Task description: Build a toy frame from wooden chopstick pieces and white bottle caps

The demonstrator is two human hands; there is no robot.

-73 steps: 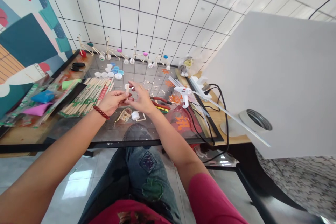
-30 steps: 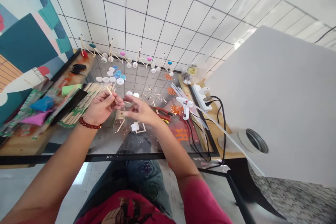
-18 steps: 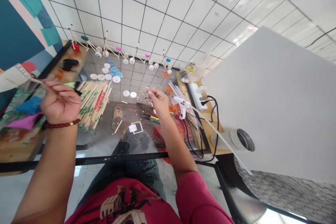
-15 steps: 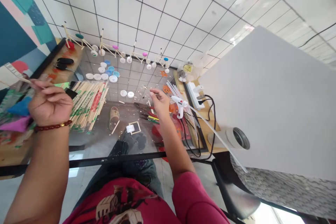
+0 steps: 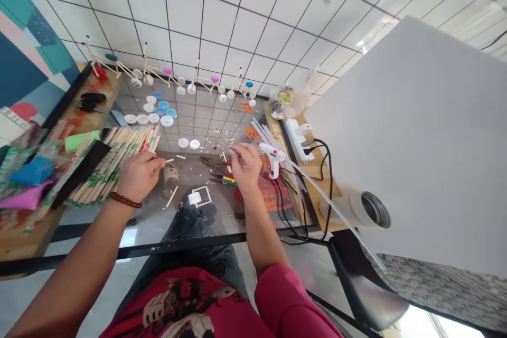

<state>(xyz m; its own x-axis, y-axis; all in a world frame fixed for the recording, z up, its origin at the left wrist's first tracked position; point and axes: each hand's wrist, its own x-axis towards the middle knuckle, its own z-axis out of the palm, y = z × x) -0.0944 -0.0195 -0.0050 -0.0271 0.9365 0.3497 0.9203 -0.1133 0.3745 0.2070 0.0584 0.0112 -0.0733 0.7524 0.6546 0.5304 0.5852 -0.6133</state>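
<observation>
My left hand point(image 5: 139, 174) pinches a short wooden stick point(image 5: 169, 160) above the glass table, just right of the chopstick bundle point(image 5: 106, 169). Closed at the fingertips, my right hand point(image 5: 245, 165) hovers left of the white glue gun point(image 5: 272, 159); whatever it pinches is too small to make out. Between and below the hands lies a small square stick frame point(image 5: 204, 196) with a white cap point(image 5: 194, 198) at its left side. Pliers point(image 5: 214, 162) and a yellow-handled cutter point(image 5: 224, 179) lie beside my right hand. A loose stick point(image 5: 171, 197) rests left of the frame.
Stick models with caps point(image 5: 191, 88) line the wall edge. White and blue caps point(image 5: 163, 112) sit behind the chopsticks. At the right are a power strip point(image 5: 299, 140), cables, glue sticks point(image 5: 264, 132) and an open cylindrical container point(image 5: 372, 210). Coloured packets point(image 5: 31, 170) lie left.
My left hand has moved right and down from the far left, over the chopsticks, with its stick. My right hand has lowered slightly, still pinched. The view has shifted a little.
</observation>
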